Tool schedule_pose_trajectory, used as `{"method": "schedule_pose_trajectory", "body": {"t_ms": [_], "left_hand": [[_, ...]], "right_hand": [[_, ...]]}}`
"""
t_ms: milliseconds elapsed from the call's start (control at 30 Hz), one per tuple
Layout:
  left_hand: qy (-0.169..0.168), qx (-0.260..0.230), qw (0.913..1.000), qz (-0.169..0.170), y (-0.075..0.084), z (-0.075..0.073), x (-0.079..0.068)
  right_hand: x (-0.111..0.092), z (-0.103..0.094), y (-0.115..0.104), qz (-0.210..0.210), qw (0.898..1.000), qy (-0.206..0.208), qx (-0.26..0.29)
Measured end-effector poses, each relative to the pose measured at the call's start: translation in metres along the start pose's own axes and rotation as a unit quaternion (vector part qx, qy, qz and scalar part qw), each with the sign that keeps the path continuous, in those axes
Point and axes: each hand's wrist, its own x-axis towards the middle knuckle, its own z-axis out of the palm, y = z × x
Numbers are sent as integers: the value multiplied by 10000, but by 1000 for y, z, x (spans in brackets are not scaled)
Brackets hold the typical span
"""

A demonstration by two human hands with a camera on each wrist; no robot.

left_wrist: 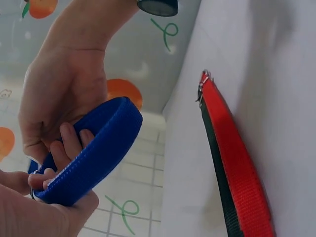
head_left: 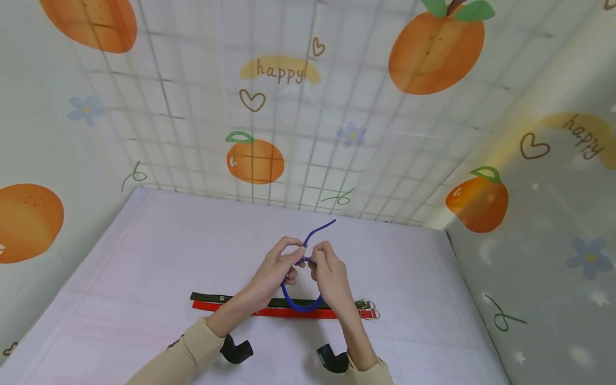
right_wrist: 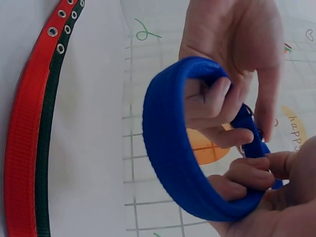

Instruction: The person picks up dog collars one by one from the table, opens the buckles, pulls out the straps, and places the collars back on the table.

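A blue pet collar (head_left: pixel 302 307) is bent into a loop between both hands, its free end rising past the fingers. My left hand (head_left: pixel 275 267) pinches the collar near its buckle, thumb along the top. On the opposite side, my right hand (head_left: pixel 331 272) grips the band with curled fingers. The right wrist view shows the loop of the blue collar (right_wrist: pixel 165 123) hanging wide, with fingers of both hands inside it. Fingers mostly cover the buckle.
Below the hands, a red collar (head_left: pixel 308 314) and a dark green collar (head_left: pixel 284 303) lie side by side on the white table (head_left: pixel 423 299), metal rings at the right end. Printed cloth walls (head_left: pixel 192 107) with oranges enclose the table's back and sides.
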Motion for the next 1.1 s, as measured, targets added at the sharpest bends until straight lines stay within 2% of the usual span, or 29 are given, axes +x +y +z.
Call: {"method": "schedule_pose_trajectory", "body": {"t_ms": [267,533,633,833,1100], "left_hand": [[-367,345,9987,-37,0,-2,-1],[-375,1231,9917,-8,5,-4,-4],[-392,1392,9895,-12,6,-5,-5],[-348,1418,9893,-17,6,-9,-5],[-411,1269,9910,-61,4,-14,-2]], "right_hand": [[1,-6,1,63,9997,196,104],[1,-7,0,112,9995,203,231],[1,-7,0,120,9992,219,318],[1,-9,-1,149,9989,162,411],[-2,-10,1,-127,9996,-180,151]]}}
